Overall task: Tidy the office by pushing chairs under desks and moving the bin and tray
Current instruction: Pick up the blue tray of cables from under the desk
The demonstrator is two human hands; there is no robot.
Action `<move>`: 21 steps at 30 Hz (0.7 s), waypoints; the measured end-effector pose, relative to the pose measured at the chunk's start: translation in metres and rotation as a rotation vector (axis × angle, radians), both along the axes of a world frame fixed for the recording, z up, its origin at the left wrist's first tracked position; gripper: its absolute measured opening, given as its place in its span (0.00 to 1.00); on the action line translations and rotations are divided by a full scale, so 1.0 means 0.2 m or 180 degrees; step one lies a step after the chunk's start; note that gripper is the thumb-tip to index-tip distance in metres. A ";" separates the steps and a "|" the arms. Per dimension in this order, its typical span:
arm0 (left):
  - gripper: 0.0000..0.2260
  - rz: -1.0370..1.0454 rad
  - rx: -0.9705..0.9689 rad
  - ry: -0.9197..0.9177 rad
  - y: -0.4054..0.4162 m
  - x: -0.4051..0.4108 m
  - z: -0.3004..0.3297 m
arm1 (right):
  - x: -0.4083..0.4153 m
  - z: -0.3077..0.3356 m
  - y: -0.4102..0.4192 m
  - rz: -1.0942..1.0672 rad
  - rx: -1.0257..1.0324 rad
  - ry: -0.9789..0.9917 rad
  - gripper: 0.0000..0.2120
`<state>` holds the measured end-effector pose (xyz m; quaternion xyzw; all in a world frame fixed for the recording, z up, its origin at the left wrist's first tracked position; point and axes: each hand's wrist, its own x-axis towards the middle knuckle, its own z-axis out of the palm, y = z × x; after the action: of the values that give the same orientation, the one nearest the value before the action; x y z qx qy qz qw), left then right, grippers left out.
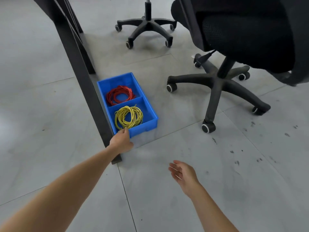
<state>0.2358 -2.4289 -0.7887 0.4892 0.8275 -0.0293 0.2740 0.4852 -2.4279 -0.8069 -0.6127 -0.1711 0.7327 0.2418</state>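
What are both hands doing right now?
Left hand: grips the near rim of the blue tray.
Right hand: open, holding nothing.

The tray [151, 122] is bright blue all over, walls and divider alike; the coil of wire [120, 95] in its far compartment is red, and the coil [128, 117] in its near compartment is yellow. The desk leg [80, 71] along the tray's left wall is matt black, and both chairs are black too, the near chair [234, 47] with a dotted mesh back and castors [208, 126] ringed in white. The floor [50, 114] is pale grey tile with thin dark joints, speckled with black scuff marks toward its right edge
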 end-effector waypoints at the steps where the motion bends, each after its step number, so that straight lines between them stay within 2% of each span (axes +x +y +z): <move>1: 0.29 -0.0057 0.0045 0.0093 0.00 0.00 0.00 | 0.03 -0.03 0.00 -0.0053 -0.0023 0.0007 0.08; 4: 0.23 -0.0233 0.0087 0.0195 -0.02 -0.01 0.02 | 0.06 -0.09 -0.01 0.0059 -0.0122 0.0042 0.08; 7: 0.24 -0.0369 0.0128 0.0079 -0.08 0.02 0.01 | 0.06 -0.11 0.03 0.0209 -0.0114 0.0095 0.10; 12: 0.27 -0.0649 0.0394 -0.0418 -0.24 0.23 0.00 | 0.08 -0.07 0.08 0.0117 -0.0141 0.0216 0.08; 16: 0.27 -0.0977 0.0361 -0.0923 -0.37 0.50 -0.01 | 0.11 -0.06 0.04 0.0197 -0.0054 0.0210 0.07; 21: 0.34 -0.1619 0.0075 -0.1442 -0.56 0.89 -0.04 | 0.33 -0.08 -0.04 0.0088 -0.0069 -0.0377 0.06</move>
<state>0.4140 -2.5415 -0.7975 0.6771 0.5974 0.0223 0.4292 0.5508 -2.4358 -0.8238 -0.6551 -0.1856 0.7002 0.2145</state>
